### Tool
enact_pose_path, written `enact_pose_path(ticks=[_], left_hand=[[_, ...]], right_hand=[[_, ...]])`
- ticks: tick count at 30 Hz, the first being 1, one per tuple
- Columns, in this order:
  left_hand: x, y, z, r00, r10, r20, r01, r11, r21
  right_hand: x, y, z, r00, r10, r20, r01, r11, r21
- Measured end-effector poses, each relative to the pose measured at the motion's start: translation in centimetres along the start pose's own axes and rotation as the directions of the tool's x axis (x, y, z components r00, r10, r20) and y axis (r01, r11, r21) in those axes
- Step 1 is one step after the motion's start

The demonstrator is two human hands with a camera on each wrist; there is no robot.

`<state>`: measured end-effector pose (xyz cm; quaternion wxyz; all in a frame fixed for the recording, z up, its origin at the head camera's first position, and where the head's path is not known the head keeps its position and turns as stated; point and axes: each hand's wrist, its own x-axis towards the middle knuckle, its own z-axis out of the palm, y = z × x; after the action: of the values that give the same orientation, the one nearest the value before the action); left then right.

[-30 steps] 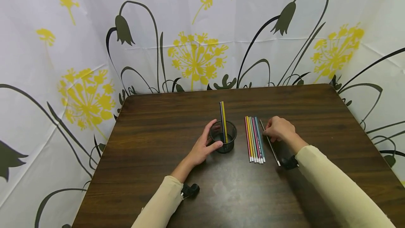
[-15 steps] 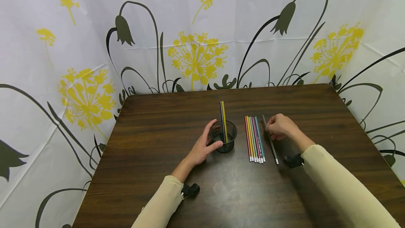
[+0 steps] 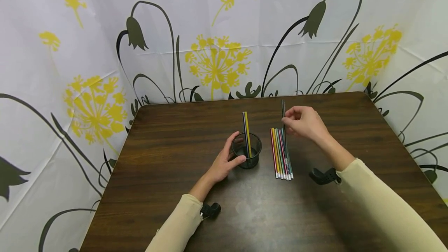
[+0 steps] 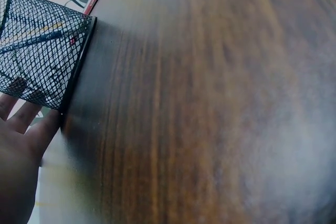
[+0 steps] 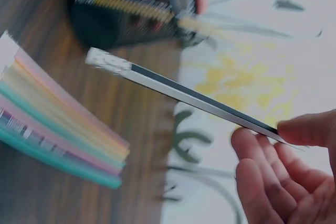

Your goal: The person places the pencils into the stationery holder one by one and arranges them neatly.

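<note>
Dark pencil [image 5: 199,103] up in the air, pinched near its upper end between thumb and fingers of the right hand [image 3: 306,121]. Half a second ago it lay right of the row, tilted at the table; now it is lifted and shifted left, its metal-capped end pointing down. In the head view it crosses in front of the right side of the pencil row [image 3: 277,153]; the right wrist view shows it apart from them.

Row unchanged: several colours side by side on the table [image 3: 175,147], metal-capped ends toward the person. Left of it, black mesh cup [image 3: 250,163] stands upright, same spot as before. In it: yellow pencil [image 3: 247,127] and navy pencil [image 3: 244,131], both leaning, tops well above the rim. Left hand [image 3: 222,164] stays round the cup's left side, thumb in front, fingers behind. White flowered cloth [image 3: 157,73] hangs behind.
</note>
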<state>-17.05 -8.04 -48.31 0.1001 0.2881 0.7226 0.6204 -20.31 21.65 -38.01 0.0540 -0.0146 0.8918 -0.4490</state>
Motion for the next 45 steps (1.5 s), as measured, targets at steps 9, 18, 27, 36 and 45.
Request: enact_pose_path(ticks=[9, 18, 27, 36, 45], left_hand=[[0.2, -3.3, 0.0, 0.999, 0.008, -0.046, -0.007, 1.0, 0.031], [0.0, -3.2, 0.1, 0.999, -0.007, -0.051, 0.009, 1.0, 0.026], [0.1, -3.2, 0.1, 0.999, -0.006, -0.047, 0.007, 1.0, 0.01], [0.1, -1.3, 0.1, 1.0, -0.006, -0.026, 0.005, 1.0, -0.03], [-0.1, 0.5, 0.1, 1.0, -0.003, -0.008, 0.003, 0.999, -0.034]], right_hand=[[-1.5, -4.0, 1.8, 0.964, -0.193, -0.181, 0.233, 0.944, 0.234], [-2.3, -4.3, 5.3, 0.918, -0.34, -0.202, 0.379, 0.904, 0.198], [-2.8, -3.6, 7.9, 0.893, -0.418, -0.165, 0.435, 0.897, 0.083], [-3.0, -2.7, 9.5, 0.886, -0.45, -0.108, 0.455, 0.89, 0.021], [-2.8, -1.8, 10.4, 0.902, -0.427, -0.068, 0.428, 0.904, -0.003]])
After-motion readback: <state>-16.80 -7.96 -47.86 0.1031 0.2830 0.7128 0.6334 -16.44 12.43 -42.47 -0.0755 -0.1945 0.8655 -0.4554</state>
